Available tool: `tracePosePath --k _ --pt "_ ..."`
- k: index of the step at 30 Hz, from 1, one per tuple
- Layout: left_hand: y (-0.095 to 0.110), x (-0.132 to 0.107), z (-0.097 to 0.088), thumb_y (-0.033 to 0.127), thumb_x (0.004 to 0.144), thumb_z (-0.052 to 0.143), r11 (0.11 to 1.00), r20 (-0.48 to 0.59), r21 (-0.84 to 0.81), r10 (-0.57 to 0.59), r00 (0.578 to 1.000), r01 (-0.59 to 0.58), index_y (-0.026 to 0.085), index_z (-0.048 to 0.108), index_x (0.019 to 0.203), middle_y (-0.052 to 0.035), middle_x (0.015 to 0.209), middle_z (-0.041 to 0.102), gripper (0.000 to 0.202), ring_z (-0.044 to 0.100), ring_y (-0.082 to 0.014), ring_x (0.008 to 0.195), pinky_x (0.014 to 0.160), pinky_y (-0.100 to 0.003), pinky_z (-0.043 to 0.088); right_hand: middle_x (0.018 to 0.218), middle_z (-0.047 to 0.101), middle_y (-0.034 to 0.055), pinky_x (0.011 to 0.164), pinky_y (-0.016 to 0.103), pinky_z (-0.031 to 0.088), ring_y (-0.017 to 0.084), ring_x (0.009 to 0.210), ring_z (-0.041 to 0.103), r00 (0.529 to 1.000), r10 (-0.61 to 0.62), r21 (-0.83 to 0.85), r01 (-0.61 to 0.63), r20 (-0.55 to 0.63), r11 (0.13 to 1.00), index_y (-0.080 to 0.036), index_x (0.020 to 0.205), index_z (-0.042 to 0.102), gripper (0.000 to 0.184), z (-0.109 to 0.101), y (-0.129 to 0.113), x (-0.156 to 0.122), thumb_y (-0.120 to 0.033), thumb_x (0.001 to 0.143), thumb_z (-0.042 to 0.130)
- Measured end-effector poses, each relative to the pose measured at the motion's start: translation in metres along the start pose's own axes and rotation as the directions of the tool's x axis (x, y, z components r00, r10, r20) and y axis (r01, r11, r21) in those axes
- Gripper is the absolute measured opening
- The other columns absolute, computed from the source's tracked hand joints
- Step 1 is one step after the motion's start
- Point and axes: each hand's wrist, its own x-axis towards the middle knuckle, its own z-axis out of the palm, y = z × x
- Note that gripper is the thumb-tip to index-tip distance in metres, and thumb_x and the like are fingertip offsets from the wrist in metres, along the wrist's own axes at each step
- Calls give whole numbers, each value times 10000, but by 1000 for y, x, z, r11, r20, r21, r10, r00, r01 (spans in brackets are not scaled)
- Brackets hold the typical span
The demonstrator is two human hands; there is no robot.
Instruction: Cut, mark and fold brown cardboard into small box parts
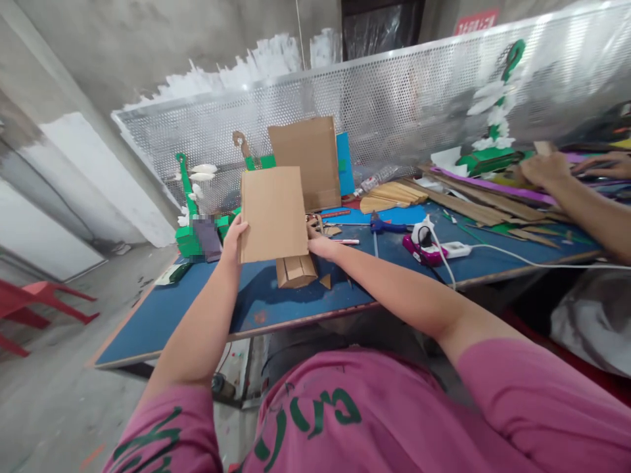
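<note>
A flat rectangular cardboard sheet [273, 213] is held up, tilted, above the blue table. My left hand [234, 238] is closed on its left edge, with the thumb on the front face. At the lower right edge, my right hand [319, 243] is closed on the sheet, its fingers partly hidden behind it. Below the sheet lies a folded cardboard piece [296, 272], its upper part covered. A small cardboard scrap [326, 281] rests beside it. Behind stands a larger cardboard panel [309, 161] in front of a blue board [344, 164].
A blue glue gun [389, 225] and a purple-and-white power strip [436, 251] with cables lie to the right. Cardboard strips [486, 197] are piled farther right, near a co-worker's hand [545, 165]. Green hooked pieces [186, 190] stand at left. A perforated metal screen [394, 98] edges the table's back.
</note>
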Motion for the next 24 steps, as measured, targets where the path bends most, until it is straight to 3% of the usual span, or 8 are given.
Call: tracePosePath --k 3,6,12,18,21,24 --pt "9 1 -14 582 805 743 996 -9 52 71 997 -71 245 642 1321 -127 1425 731 624 737 -350 1282 1030 -452 622 1561 658 90 1169 462 592 286 1384 669 997 54 204 -42 -53 978 -300 1719 357 887 -11 8 5 -300 915 732" --pt "8 1 -22 597 811 746 991 6 101 91 996 -91 248 642 1325 -132 1406 742 629 756 -343 1228 978 -437 632 1730 499 133 1277 470 498 296 1532 556 987 18 324 35 -159 946 -259 1757 250 1046 -24 11 8 -354 850 764" --pt "-12 6 -18 455 790 811 993 77 102 56 995 -64 242 700 1249 -94 1266 797 518 780 -287 1117 958 -397 621 1762 450 117 1309 476 458 287 1559 520 971 -68 250 126 -229 960 -289 1757 206 981 -36 9 7 -452 920 691" --pt "-20 7 -21 514 744 930 985 159 169 14 987 -41 216 739 1207 -110 1168 831 583 801 -286 1024 941 -411 630 1737 447 123 1349 479 379 285 1601 455 953 -214 56 230 -213 972 -286 1729 289 823 -38 11 3 -600 1024 573" --pt "-18 6 -29 520 668 1008 972 238 236 -73 968 16 187 793 1171 -153 1190 836 641 807 -319 1037 952 -449 642 1722 460 116 1374 470 326 294 1628 408 942 -279 -69 271 -186 960 -296 1705 338 821 -38 5 -5 -701 1028 563" --pt "-15 6 -36 498 632 1041 946 343 317 -186 921 73 168 824 1209 -186 1228 837 699 803 -380 1114 1012 -515 644 1708 463 129 1380 464 316 317 1623 410 927 -324 -122 305 -188 945 -281 1678 363 896 -39 1 -11 -761 973 641"
